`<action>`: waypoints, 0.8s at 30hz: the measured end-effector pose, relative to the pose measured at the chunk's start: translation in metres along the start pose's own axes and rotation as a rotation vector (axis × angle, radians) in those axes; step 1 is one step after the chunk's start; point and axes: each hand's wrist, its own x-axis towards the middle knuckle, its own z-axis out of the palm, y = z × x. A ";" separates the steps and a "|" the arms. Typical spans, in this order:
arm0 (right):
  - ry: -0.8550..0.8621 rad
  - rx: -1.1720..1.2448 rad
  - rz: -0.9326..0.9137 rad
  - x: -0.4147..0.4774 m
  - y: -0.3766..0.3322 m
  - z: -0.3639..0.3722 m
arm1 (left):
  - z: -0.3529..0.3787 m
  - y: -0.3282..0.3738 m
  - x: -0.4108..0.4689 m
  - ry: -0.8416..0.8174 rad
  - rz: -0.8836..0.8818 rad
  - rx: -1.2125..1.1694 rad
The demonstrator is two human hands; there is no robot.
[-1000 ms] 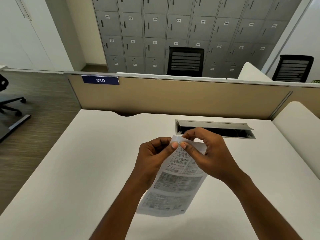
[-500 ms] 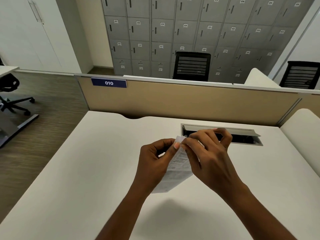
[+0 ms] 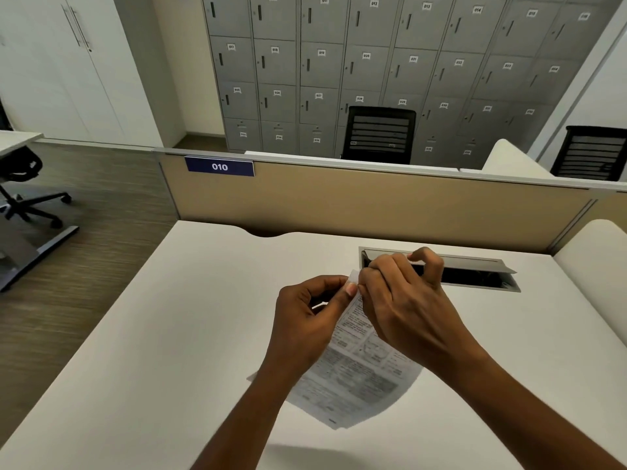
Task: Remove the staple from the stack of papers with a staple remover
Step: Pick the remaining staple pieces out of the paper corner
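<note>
Office, numbered lockers [image 3: 366, 62], desk partition [image 3: 373, 205]

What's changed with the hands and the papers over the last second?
The papers swung edge-on, then fanned open again, hanging lower toward the desk. The right hand rolled over their top corner, fingers curling. The left hand kept its pinch. No staple remover visible throughout.

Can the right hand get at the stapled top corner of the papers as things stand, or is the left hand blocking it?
Probably yes. The right hand already has its fingertips at the top corner of the papers, beside the left hand, whose thumb pinches the same corner from the other side. The staple itself is too small to see.
</note>
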 end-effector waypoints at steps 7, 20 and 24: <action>0.053 0.014 -0.010 0.005 -0.002 0.001 | -0.001 -0.002 0.002 0.019 -0.010 0.055; 0.086 0.007 0.047 0.005 -0.015 -0.002 | -0.015 0.003 0.008 -0.010 0.299 0.333; 0.068 -0.057 0.039 0.012 -0.019 -0.007 | -0.018 0.004 0.008 -0.004 0.354 0.392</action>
